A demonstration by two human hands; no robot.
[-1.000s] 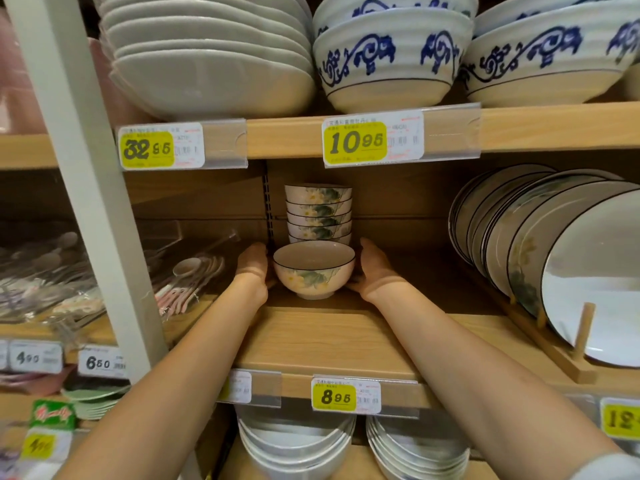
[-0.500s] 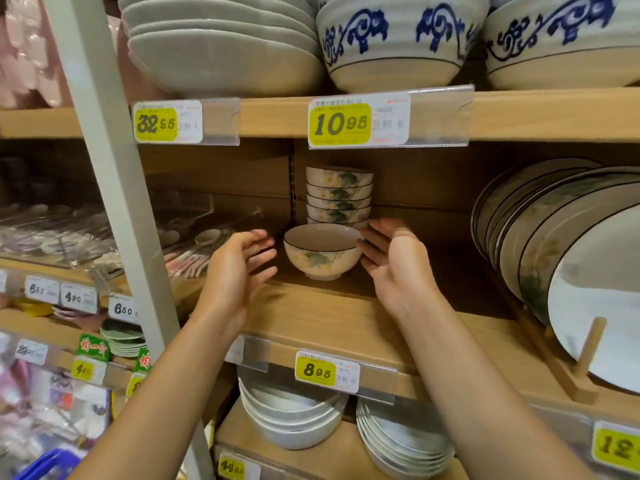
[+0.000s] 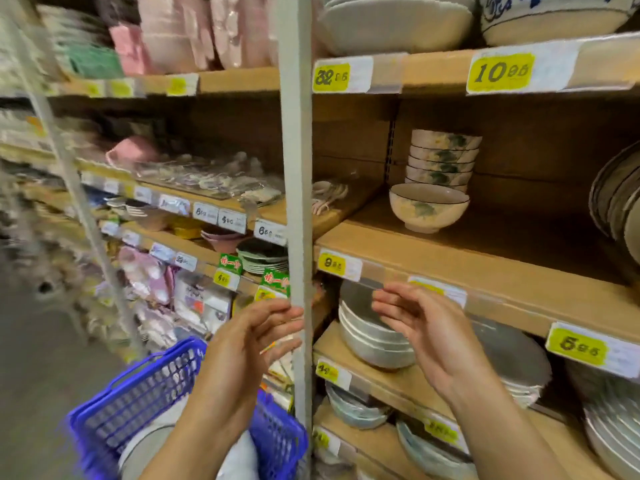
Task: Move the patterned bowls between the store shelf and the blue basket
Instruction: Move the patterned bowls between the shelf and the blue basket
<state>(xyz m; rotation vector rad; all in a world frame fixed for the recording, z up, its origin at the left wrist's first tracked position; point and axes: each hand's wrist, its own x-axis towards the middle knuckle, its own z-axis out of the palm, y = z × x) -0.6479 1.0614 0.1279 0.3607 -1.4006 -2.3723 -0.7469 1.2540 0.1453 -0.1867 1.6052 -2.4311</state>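
Note:
A single patterned bowl [image 3: 428,207] with green leaves stands on the wooden shelf [image 3: 460,258], in front of a stack of matching patterned bowls [image 3: 444,157]. My left hand [image 3: 249,336] and my right hand [image 3: 424,327] hover open and empty below the shelf's front edge, palms facing each other. Down at the lower left sits the blue basket [image 3: 138,393], under my left forearm. Pale rounded shapes lie inside the basket; I cannot tell what they are.
A grey upright post [image 3: 294,202] stands between my hands and the left shelves. Plates [image 3: 616,199] lean on a rack at the right. Stacked white dishes [image 3: 374,341] fill the lower shelves. Packaged spoons [image 3: 207,178] lie to the left. Grey floor shows at far left.
Both hands have let go of the single bowl and drawn back down below the shelf edge. The view has swung left and down, bringing the blue basket into sight.

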